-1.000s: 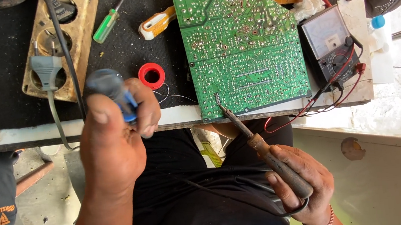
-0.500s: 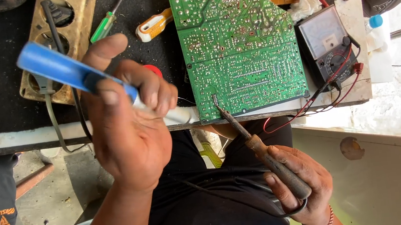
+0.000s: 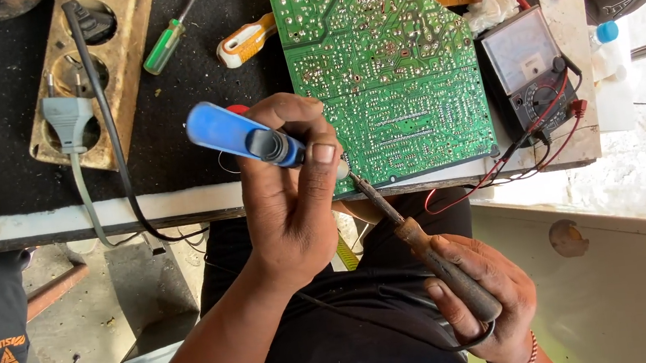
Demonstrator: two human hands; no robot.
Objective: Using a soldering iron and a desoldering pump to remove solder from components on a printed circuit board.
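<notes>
Green circuit board (image 3: 382, 61), stiff but fragile, lies at the bench's (image 3: 36, 222) front edge. Left hand (image 3: 293, 201) pinches a light blue desoldering pump (image 3: 241, 136); right hand (image 3: 479, 301) grips the soldering iron's (image 3: 429, 254) insulated handle.

The blue desoldering pump (image 3: 241, 136)'s tip seems hidden behind fingers (image 3: 313, 166); circuit board (image 3: 382, 61) cropped at top.

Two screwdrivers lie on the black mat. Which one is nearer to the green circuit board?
The orange-and-white-handled screwdriver, lying just beside the circuit board. The green-handled screwdriver lies farther left.
</notes>
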